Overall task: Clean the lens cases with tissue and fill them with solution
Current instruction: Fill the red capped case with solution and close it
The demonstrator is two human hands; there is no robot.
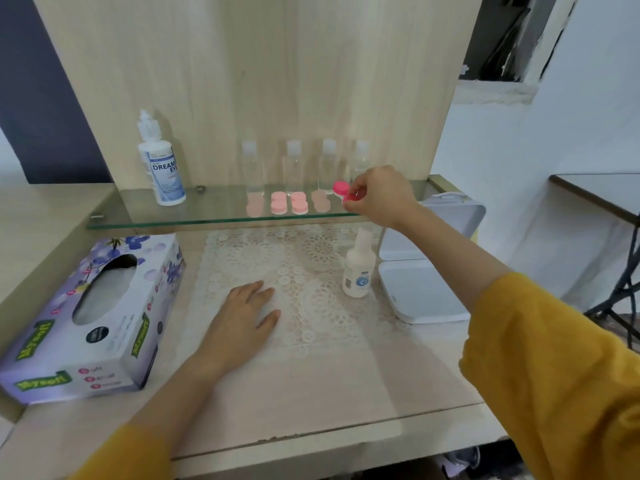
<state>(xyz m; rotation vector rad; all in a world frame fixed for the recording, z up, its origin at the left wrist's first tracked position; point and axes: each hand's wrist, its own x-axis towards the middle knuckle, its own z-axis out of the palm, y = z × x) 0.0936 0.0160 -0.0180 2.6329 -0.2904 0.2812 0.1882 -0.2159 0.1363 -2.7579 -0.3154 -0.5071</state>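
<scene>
On the glass shelf lie several pale pink lens cases in a row. At the row's right end my right hand pinches a bright pink lens case just above the shelf. My left hand rests flat, fingers straight, on the lace mat. A small white solution bottle stands on the mat's right side. A purple flowered tissue box lies at the left of the desk.
A large solution bottle stands at the shelf's left end. Several clear small bottles line the back of the shelf. White boxes sit at the right. The desk's front edge is near me.
</scene>
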